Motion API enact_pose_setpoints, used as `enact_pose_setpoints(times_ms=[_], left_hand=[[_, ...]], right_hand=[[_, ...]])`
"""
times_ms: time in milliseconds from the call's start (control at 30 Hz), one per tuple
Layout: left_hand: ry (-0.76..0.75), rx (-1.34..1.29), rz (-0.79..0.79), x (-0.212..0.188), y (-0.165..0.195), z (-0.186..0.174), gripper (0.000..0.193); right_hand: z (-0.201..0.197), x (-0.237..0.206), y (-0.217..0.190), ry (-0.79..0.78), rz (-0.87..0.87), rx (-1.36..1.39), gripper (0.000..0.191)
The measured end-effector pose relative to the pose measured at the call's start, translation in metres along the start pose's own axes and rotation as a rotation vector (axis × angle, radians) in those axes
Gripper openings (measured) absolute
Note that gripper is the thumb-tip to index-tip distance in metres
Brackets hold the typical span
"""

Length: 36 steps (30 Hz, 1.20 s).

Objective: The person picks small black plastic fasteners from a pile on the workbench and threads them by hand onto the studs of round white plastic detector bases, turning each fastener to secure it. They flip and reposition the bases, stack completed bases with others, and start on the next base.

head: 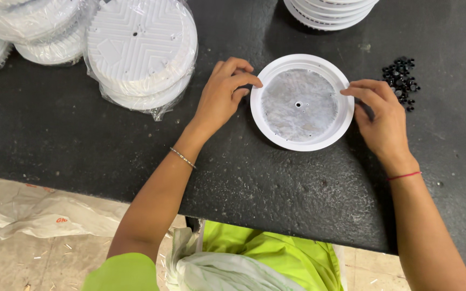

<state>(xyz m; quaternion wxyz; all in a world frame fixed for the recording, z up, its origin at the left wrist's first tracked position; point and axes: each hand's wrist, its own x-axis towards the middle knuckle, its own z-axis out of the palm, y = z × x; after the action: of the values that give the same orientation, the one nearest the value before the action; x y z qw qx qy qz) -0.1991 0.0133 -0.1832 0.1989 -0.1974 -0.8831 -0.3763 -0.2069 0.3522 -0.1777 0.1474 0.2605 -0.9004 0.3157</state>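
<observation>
A round white plastic ring [272, 129] lies flat on the black worktop, with a grey translucent disc [299, 105] set inside it; the disc has a small hole in its middle. My left hand [223, 92] rests at the ring's left edge, fingertips touching the rim. My right hand [381, 114] touches the rim on the right side with thumb and forefinger. Neither hand lifts the piece.
A pile of small black parts [401, 81] lies right of the ring. Bagged stacks of white ribbed discs [140, 51] sit at the back left, more stacked white rings [330, 12] at the back. The worktop's front edge [136, 196] runs diagonally; plastic bags lie on the floor.
</observation>
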Motion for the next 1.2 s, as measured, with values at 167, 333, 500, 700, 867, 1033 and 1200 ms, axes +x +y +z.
enact_pose_setpoints(times_ms=[167,333,500,700,867,1033,1200], left_hand=[[-0.03,0.016,0.06,-0.004,-0.002,0.002,0.03],[-0.028,0.05,0.101,-0.004,0.001,0.002,0.025],[0.012,0.079,0.148,-0.002,0.011,-0.003,0.023],[-0.009,-0.208,0.03,0.002,0.014,-0.008,0.03],[-0.041,-0.601,-0.058,0.007,0.001,-0.009,0.02],[-0.091,-0.75,-0.293,0.007,-0.003,-0.006,0.025],[-0.218,-0.837,-0.442,0.005,0.002,-0.002,0.062]], right_hand=[[0.006,-0.004,0.007,-0.01,-0.003,-0.03,0.036],[0.008,-0.009,0.011,0.025,0.006,-0.045,0.034],[0.002,-0.01,0.01,0.071,-0.006,-0.023,0.034],[-0.01,-0.006,0.007,0.116,0.0,0.053,0.03],[-0.012,-0.004,0.019,0.068,0.079,0.487,0.02],[-0.004,-0.008,0.031,0.025,0.384,0.779,0.019],[-0.003,-0.005,0.03,-0.075,0.568,0.958,0.026]])
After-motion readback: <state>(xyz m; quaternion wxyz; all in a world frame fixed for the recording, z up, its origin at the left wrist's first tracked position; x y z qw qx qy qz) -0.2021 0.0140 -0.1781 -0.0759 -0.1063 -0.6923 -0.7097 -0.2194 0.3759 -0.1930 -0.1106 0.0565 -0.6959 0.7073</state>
